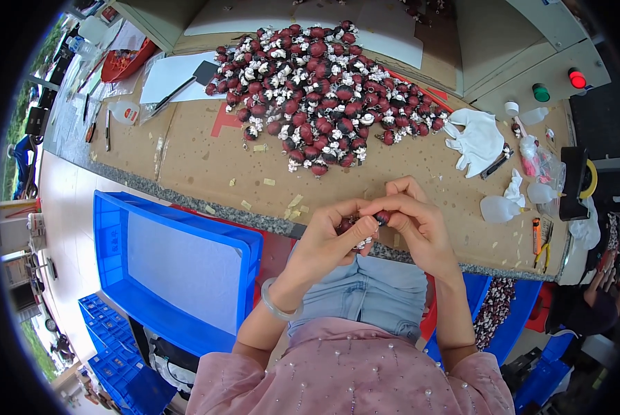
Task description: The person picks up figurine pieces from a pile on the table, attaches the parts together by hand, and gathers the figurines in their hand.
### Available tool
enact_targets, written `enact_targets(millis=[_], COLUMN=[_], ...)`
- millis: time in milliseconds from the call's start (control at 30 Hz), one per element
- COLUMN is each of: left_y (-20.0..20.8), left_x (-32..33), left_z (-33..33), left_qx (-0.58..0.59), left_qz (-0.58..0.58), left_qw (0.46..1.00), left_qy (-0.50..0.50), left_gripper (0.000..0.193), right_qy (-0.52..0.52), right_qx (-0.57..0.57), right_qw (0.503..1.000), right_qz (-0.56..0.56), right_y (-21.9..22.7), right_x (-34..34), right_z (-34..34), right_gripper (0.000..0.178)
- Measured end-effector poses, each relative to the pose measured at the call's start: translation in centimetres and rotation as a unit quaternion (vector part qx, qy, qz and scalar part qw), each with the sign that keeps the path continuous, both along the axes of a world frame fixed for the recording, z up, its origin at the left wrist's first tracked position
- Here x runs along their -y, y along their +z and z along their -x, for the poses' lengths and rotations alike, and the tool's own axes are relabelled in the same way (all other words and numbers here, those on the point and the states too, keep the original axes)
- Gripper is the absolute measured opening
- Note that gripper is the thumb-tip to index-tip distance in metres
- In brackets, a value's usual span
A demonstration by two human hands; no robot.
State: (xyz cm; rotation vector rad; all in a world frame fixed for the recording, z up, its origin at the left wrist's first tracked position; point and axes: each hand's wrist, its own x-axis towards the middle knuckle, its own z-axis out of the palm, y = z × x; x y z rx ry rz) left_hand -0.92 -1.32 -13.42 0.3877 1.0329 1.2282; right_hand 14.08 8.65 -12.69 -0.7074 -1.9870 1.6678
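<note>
Over the table's front edge my hands meet, fingers curled. My left hand [332,235] is closed around small dark-red and white ball figurines, partly hidden by the fingers. Between the thumb and fingers of my right hand [421,225] is a dark-red and black ball figurine [383,218], close against the left fingertips. Whether the pieces are joined cannot be made out. Beyond my hands lies a large heap of similar figurines [317,90], dark red and black with white parts and small metal rings.
A blue crate [178,200] stands left of my lap. Another blue bin [524,311] with more figurines is at my right. On the table's right are a white glove [476,142], plastic bottles [498,209] and yellow-handled pliers [545,250]. Small yellowish scraps [295,202] lie near the front edge.
</note>
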Motion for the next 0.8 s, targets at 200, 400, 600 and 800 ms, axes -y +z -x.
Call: enact_targets(millis=[200, 400, 600, 800], left_y=[-0.6, 0.4, 0.6, -0.7], left_x=[0.5, 0.8, 1.2, 1.5], left_z=[0.5, 1.6, 2.2, 2.4], left_qx=[0.020, 0.044, 0.141, 0.091], left_qz=[-0.023, -0.027, -0.057, -0.084], left_qw=[0.999, 0.992, 0.969, 0.975], left_qy=[0.041, 0.119, 0.193, 0.185], left_gripper=[0.023, 0.023, 0.017, 0.020], right_qy=[-0.055, -0.188, -0.197, -0.184], right_qx=[-0.015, 0.147, 0.103, 0.082], right_qw=[0.998, 0.950, 0.930, 0.941], right_qz=[-0.011, -0.200, -0.291, -0.273], right_y=[-0.6, -1.3, -1.8, -1.8], right_x=[-0.8, -0.8, -0.4, -1.0], right_z=[2.0, 5.6, 6.7, 6.1], right_gripper=[0.028, 0.037, 0.036, 0.028])
